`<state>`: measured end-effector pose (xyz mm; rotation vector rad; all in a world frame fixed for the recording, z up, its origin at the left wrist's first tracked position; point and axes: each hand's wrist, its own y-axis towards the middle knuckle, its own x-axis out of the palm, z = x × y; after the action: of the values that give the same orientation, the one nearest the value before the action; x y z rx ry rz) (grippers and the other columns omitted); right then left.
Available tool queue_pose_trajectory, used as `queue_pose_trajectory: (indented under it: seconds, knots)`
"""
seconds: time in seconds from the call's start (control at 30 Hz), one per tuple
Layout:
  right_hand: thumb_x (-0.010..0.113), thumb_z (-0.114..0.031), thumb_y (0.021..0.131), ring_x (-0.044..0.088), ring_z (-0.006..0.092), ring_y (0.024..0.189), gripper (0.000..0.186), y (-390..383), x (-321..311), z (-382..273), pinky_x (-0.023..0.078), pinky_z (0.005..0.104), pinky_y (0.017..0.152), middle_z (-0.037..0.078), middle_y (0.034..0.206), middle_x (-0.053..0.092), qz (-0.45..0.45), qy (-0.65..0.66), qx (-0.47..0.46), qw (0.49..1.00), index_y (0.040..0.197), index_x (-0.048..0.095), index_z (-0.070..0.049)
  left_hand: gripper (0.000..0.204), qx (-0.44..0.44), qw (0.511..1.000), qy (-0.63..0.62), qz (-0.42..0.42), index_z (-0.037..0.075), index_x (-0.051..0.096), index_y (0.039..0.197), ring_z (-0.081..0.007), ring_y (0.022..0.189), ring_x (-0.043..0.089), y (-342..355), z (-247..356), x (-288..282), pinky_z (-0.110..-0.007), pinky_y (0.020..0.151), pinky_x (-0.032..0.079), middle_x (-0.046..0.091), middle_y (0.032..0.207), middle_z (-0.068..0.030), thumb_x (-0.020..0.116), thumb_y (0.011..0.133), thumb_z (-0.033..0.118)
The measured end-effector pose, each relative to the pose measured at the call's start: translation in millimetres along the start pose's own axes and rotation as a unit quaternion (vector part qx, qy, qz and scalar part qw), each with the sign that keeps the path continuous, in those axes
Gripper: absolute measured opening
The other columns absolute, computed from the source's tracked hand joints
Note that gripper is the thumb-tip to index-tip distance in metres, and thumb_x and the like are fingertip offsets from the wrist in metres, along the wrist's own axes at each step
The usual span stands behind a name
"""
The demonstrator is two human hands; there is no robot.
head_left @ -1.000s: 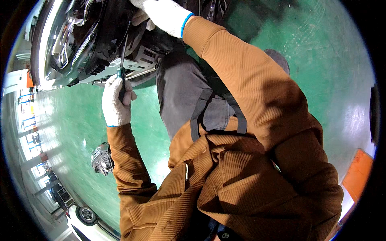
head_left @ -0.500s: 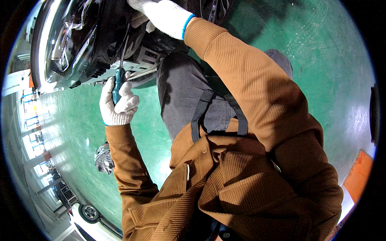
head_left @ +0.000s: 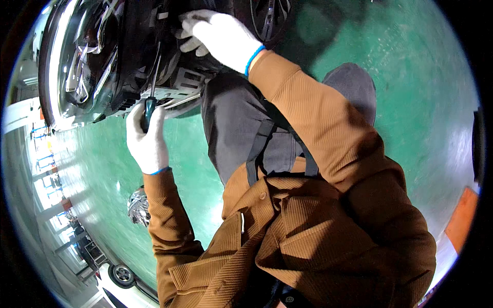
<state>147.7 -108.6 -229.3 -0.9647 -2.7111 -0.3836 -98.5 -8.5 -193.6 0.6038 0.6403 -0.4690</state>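
Observation:
My left hand (head_left: pixel 147 143), in a white knit glove, is closed round the dark teal handle of a screwdriver (head_left: pixel 149 108). Its long metal shaft points up into the dark gap behind the car's headlight (head_left: pixel 77 77). My right hand (head_left: pixel 223 40), gloved in white with a blue cuff, hovers at the dark opening to the right of the shaft. Its fingers are apart and slightly bent, with nothing seen in them. Below that opening a pale metal panel with slots (head_left: pixel 187 81) shows. The screwdriver's tip is lost in the dark parts.
A wheel (head_left: pixel 269 20) stands at the top, right of my right hand. On the green floor (head_left: pixel 97 159) lies a shiny silver-grey object (head_left: pixel 138 208) beside my left forearm. A white car (head_left: pixel 115 285) is at lower left, an orange object (head_left: pixel 461 220) at the right rim.
My right hand has come down and slightly right, and its fingers now show spread. My left hand, still on the screwdriver, has turned and sits slightly lower, its back more toward the view.

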Motion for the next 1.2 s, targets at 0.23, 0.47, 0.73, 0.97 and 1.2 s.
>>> queue_pose_trajectory:
  seconds: [0.23,0.47,0.73,0.97,1.2]
  knots:
    - [0.059,-0.022,0.102,0.078,0.0214,0.092,0.04,-15.5,-4.2,22.7,0.06,0.0332,0.087,0.016,0.111,0.079,0.015,-0.021,0.04,0.999,0.134,0.068,0.001,0.057,-0.377,0.53,-0.737,-0.184,-0.012,0.054,0.133,-0.0087,0.052,0.04,-0.2,-9.1,-20.6,-0.025,0.053,0.04,0.061,0.082,-0.0071,0.065,0.107,0.038]
    - [0.059,-0.026,0.103,0.078,0.0212,0.091,0.042,-20.4,-9.3,38.2,0.06,0.0333,0.084,0.016,0.112,0.079,0.007,-0.052,0.059,0.997,0.135,0.069,-0.001,0.039,0.015,0.998,-0.061,-0.007,-0.003,0.061,0.136,-0.0162,0.107,0.065,-9.0,-21.6,-2.2,-0.03,0.098,0.053,0.068,0.123,-0.0105,0.073,0.1,0.008]
    - [0.061,-0.025,0.102,0.076,0.0208,0.086,0.04,-33.9,-13.2,58.2,0.059,0.034,0.083,0.015,0.107,0.079,0.007,-0.021,0.096,0.995,0.132,0.07,0.0,0.053,-0.387,0.556,-0.728,-0.102,-0.003,0.055,0.13,-0.0101,0.056,0.041,-2.1,-7.4,-16.1,-0.026,0.058,0.04,0.056,0.085,-0.0064,0.07,0.103,0.04]
    - [0.063,-0.023,0.102,0.075,0.0212,0.086,0.039,-63.2,-32.8,90.8,0.058,0.034,0.081,0.016,0.105,0.078,0.034,-0.047,0.171,0.984,0.131,0.069,0.002,0.038,0.027,0.997,-0.07,0.005,-0.002,0.06,0.138,-0.0137,0.098,0.066,-12.7,-22.4,2.3,-0.03,0.087,0.057,0.069,0.114,-0.0077,0.069,0.102,0.005]
    - [0.059,-0.023,0.103,0.075,0.0264,0.091,0.037,-66.6,-39.3,107.2,0.059,0.037,0.084,0.018,0.109,0.077,0.049,-0.063,0.207,0.975,0.128,0.07,0.003,0.035,-0.049,0.987,-0.15,0.019,-0.001,0.064,0.133,-0.0139,0.097,0.065,-9.6,-21.3,0.7,-0.029,0.087,0.053,0.069,0.119,-0.0102,0.072,0.1,0.008]
